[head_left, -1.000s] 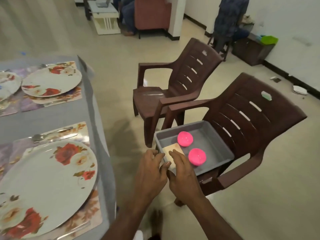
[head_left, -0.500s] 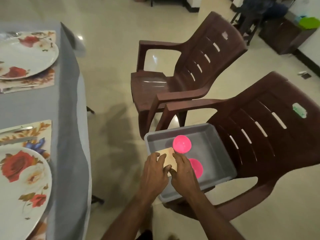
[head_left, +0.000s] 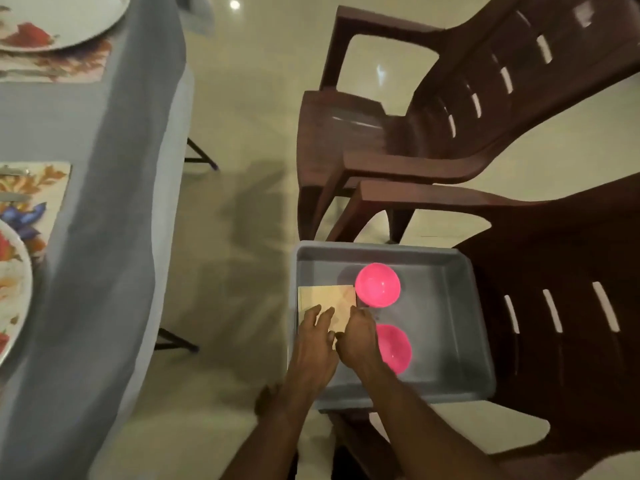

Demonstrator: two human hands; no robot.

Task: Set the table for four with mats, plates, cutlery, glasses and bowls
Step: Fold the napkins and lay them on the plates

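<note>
We have both hands down in the grey tub (head_left: 460, 344) that sits on the near brown chair (head_left: 554, 341). Our left hand (head_left: 313, 344) lies with straight fingers on the pale tan flat piece (head_left: 329, 297) at the tub's left wall; whether it is a napkin stack or a card we cannot tell. Our right hand (head_left: 358, 336) presses against the left one, fingers curled at the piece's near right edge, though the grip itself is hidden from us. Just beyond the right fingertips sits one pink bowl (head_left: 377, 285); a second pink bowl (head_left: 394, 348) lies right of the right wrist, partly covered by it. Far to the left of our hands, the grey-clothed table (head_left: 104, 168) carries floral mats (head_left: 33, 192) and floral plates (head_left: 10, 292).
</note>
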